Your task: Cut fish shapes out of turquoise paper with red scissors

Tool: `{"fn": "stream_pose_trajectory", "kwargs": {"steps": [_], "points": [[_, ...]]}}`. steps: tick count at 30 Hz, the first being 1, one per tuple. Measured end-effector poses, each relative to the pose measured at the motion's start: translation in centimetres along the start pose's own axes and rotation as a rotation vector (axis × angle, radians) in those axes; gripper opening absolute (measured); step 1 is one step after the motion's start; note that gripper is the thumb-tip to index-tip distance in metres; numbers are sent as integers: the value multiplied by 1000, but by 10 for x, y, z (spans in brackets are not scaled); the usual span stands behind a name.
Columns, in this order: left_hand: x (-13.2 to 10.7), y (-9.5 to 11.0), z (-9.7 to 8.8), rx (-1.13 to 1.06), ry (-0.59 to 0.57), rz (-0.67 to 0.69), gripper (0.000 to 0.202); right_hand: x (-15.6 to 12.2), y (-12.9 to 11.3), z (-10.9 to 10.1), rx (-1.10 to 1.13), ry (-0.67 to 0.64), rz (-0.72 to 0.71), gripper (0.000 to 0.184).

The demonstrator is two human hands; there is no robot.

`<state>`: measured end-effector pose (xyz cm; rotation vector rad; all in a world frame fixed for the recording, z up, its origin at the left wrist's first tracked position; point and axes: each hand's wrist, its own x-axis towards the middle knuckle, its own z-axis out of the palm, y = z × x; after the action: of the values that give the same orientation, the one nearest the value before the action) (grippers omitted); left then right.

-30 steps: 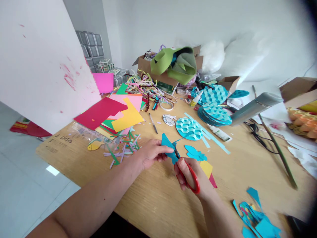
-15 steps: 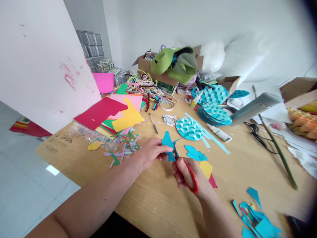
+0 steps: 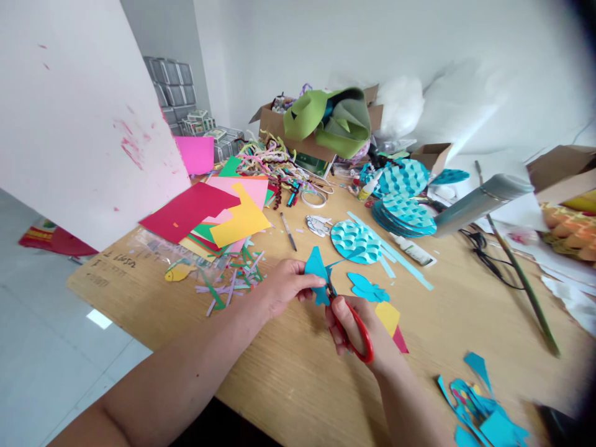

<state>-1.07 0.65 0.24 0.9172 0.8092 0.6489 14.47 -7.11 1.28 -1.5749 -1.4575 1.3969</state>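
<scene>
Pinched in my left hand (image 3: 292,283) is a piece of blue paper (image 3: 315,266), held above the table. My right hand (image 3: 350,323) grips red-handled scissors (image 3: 365,338), with the blades at the paper's right edge; a thin blue strip sticks out beside them. Just right of the scissors lies a blue fish-shaped cutout (image 3: 367,288). Below that cutout are small yellow (image 3: 387,318) and red paper pieces. Beyond my hands rests a round blue scale-patterned piece (image 3: 356,242) next to a white fish drawing (image 3: 318,225).
Coloured paper sheets (image 3: 190,211) and thin paper scraps (image 3: 233,282) lie to the left, with a pen (image 3: 288,231) nearby. Blue offcuts (image 3: 493,416) sit at the lower right. A grey cylinder (image 3: 484,202) and a green stick (image 3: 526,285) are on the right. A box (image 3: 274,127) stands behind.
Both hands stay in nearly the same place. The blue paper and the thin strip by the scissors have shifted slightly.
</scene>
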Motion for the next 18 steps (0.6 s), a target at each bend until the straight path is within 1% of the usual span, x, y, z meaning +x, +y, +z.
{"fn": "stream_pose_trajectory", "kwargs": {"steps": [6, 13, 18], "points": [[1, 1, 0, -11, 14, -16, 25, 0, -1, 1, -5, 3, -1, 68], [0, 2, 1, -11, 20, -3, 23, 1, -4, -1, -9, -6, -1, 67], [0, 1, 0, 12, 3, 14, 23, -1, -8, -1, -20, -25, -16, 65]]}}
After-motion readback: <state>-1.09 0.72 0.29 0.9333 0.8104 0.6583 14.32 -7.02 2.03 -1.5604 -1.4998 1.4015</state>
